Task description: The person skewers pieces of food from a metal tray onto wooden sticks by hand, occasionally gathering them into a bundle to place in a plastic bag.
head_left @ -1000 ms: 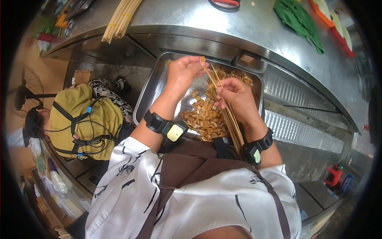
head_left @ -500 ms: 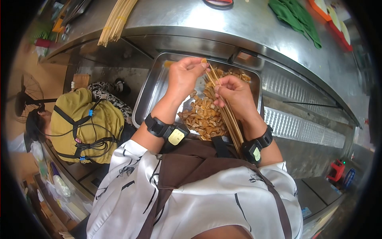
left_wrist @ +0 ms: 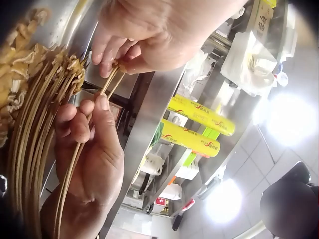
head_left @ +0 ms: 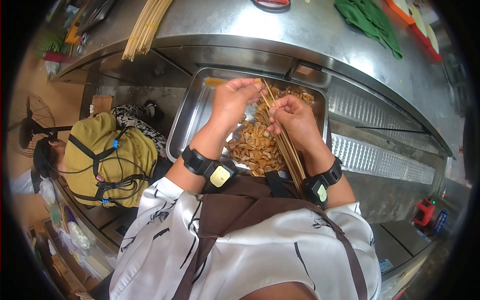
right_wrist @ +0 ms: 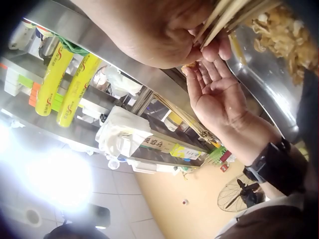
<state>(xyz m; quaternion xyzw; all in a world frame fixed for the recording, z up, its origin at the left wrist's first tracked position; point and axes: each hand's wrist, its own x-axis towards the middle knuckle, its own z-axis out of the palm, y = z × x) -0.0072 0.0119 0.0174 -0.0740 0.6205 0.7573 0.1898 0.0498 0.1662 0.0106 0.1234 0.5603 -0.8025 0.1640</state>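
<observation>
My left hand (head_left: 231, 99) pinches a small orange-brown food piece (head_left: 257, 80) between thumb and fingers, at the tips of thin bamboo skewers. With thumb and fingers, my right hand (head_left: 295, 120) holds two skewers (left_wrist: 70, 184), seen side by side in the left wrist view. Below both hands is a steel tray (head_left: 197, 110) with a heap of brown food pieces (head_left: 255, 147). Several loaded skewers (left_wrist: 37, 119) lie together along the tray, food bunched at their far ends. In the right wrist view, the left palm faces the camera and fingers partly hide the piece.
A steel counter (head_left: 240, 30) runs beyond the tray, bearing a skewer bundle (head_left: 147, 27), a green cloth (head_left: 370, 22) and red-handled scissors (head_left: 272, 4). Another person in a yellow-green top (head_left: 110, 155) sits to the left. Perforated metal panels (head_left: 382, 160) lie to the right.
The left hand has shifted slightly down and right, still with the food piece at the skewer tips. The right hand has stayed nearly in place on the skewers.
</observation>
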